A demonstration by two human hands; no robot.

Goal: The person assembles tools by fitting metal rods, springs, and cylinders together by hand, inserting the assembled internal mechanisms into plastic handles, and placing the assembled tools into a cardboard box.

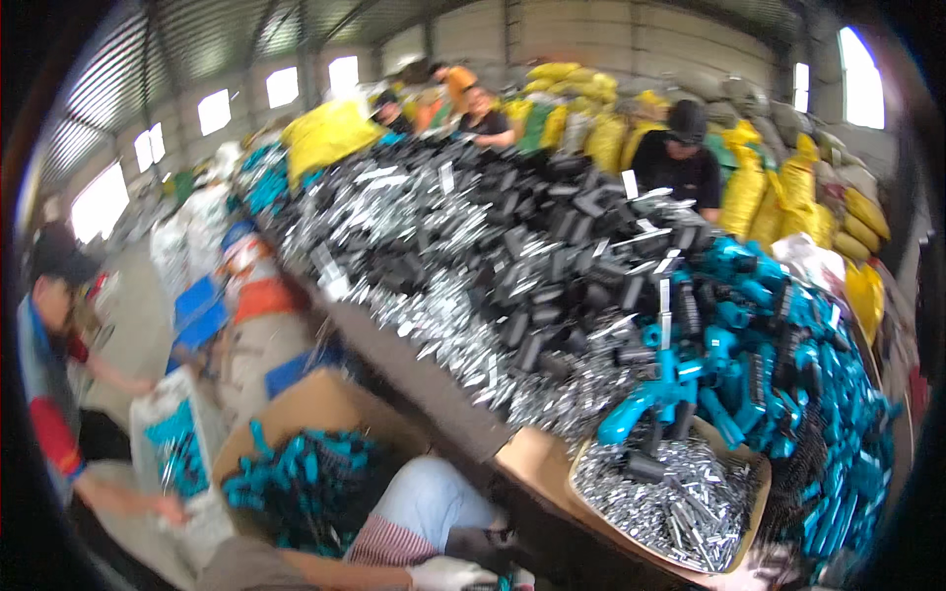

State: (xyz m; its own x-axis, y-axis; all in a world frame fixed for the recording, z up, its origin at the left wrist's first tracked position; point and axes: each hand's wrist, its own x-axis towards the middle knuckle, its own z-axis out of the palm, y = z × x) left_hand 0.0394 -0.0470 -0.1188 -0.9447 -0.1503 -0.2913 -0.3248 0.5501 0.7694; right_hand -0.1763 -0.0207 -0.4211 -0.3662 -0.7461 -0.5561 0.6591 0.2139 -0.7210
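Note:
My left hand [445,573], in a pale glove, reaches in at the lower edge with its fingers closed around something dark and teal, cut off by the frame and smeared. A pale, blurred shape [774,568] at the lower right edge may be my right hand; its fingers cannot be made out. Between them stands an open cardboard box [757,492] of small shiny metal pieces [680,497]. Teal plastic casings [636,409], several pistol-shaped, lie over its far rim. To the left, a larger cardboard box [305,394] holds teal and black parts [305,483].
A long table [394,350] carries heaps of black parts [572,217], metal strips [414,286] and teal casings [838,364]. At left, a person [54,394] handles a white crate [148,424] of teal parts. Others work across the heap. Yellow sacks [754,187] stand behind.

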